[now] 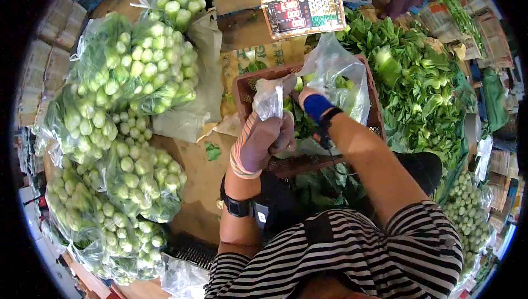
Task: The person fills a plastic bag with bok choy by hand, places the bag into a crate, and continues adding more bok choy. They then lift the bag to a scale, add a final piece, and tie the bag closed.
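My left hand [261,140], in a striped work glove, grips the bunched edge of a clear plastic bag [335,70]. The bag hangs open over a brown plastic crate [242,87] and has green vegetables inside. My right hand [311,101], with a blue wrist cuff, reaches into the bag's mouth; its fingers are hidden by the plastic and the greens. Both hands are close together above the crate.
Several clear bags of small green vegetables [132,68] are piled on the left. A digital scale display [303,12] stands behind the crate. Loose leafy greens [423,90] are heaped on the right, with another filled bag [467,211] at lower right.
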Demonstrator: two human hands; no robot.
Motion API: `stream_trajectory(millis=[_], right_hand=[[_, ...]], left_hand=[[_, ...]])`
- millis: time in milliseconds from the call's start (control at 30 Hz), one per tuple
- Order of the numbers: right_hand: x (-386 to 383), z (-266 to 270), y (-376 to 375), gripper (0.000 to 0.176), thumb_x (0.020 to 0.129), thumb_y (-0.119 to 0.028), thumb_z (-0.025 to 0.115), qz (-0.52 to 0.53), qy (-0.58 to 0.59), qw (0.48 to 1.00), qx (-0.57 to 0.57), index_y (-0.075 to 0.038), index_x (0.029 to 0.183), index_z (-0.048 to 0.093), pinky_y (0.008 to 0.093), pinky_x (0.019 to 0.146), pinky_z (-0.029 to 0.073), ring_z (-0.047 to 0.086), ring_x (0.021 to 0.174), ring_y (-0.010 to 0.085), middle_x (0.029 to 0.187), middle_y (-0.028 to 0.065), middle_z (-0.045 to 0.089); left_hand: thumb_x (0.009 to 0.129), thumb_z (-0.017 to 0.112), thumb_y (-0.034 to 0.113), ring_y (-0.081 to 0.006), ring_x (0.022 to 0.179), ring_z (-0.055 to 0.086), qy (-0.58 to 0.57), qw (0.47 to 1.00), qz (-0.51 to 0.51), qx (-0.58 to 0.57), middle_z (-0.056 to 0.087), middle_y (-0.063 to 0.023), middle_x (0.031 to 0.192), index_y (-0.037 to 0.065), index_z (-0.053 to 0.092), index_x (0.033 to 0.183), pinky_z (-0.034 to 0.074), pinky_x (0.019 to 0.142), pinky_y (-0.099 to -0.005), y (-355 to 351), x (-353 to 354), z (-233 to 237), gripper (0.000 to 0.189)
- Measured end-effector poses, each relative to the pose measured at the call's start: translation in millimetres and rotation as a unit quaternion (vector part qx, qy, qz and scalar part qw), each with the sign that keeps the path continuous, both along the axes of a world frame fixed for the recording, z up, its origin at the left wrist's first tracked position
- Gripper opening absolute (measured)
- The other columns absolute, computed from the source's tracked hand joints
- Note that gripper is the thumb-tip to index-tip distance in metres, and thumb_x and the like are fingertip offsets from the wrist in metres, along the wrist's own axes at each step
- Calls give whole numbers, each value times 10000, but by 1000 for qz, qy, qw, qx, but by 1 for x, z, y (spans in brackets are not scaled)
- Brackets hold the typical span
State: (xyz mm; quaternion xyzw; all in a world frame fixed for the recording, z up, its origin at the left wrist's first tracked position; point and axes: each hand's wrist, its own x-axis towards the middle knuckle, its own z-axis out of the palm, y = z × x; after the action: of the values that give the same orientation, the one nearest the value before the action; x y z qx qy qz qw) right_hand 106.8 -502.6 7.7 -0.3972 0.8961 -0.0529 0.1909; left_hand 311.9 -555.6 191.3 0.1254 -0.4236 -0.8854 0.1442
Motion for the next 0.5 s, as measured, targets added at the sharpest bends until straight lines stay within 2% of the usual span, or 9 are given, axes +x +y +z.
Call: stream_trajectory(millis=[67,133,233,300,333,400,500], right_hand=[[-21,35,13,330,825,-273,516,78,64,994,-50,-41,1024,637,401,794,498,624,907,298,999,214,623],[-46,66,41,327,816,-286,527,140,181,970,-77,-49,1006,647,398,776,503,634,875,290,959,215,635],[-86,103,115,324,802,-305,543,203,364,908,39,-61,979,662,392,750,512,648,828,278,899,217,652],[-111,145,175,315,801,-358,553,267,241,908,215,-100,938,669,384,725,512,640,805,283,880,173,652],[-119,162,201,298,797,-372,560,314,206,885,276,-123,916,672,382,719,510,634,798,284,871,144,650],[-99,194,225,297,800,-379,561,335,204,885,251,-126,913,668,381,735,506,626,820,281,873,129,646],[-65,234,239,298,809,-402,566,407,197,877,162,-134,905,656,378,784,494,602,885,273,879,83,633]], left_hand=[[871,442,348,-102,511,403,8,998,33,-51,430,-1,602,30,386,1345,383,521,-250,1,-2,2,573],[878,443,365,-89,498,365,4,998,4,-69,412,9,596,24,330,1389,403,538,-260,-4,-4,5,624],[887,439,416,-77,476,341,-9,998,41,-41,370,25,566,5,344,1378,432,560,-275,-1,-6,6,647],[887,437,434,-75,471,336,-4,998,41,-44,362,28,556,6,349,1375,434,561,-279,-2,-5,8,655],[886,435,452,-72,466,332,-1,998,44,-46,353,30,547,6,354,1372,435,562,-282,-1,-5,9,665],[884,428,470,-68,453,329,25,997,36,-60,354,28,535,3,372,1359,435,532,-271,2,-10,7,669],[849,445,531,-67,400,312,-17,990,113,-82,337,47,487,-8,393,1337,420,457,-238,4,-19,11,729]])
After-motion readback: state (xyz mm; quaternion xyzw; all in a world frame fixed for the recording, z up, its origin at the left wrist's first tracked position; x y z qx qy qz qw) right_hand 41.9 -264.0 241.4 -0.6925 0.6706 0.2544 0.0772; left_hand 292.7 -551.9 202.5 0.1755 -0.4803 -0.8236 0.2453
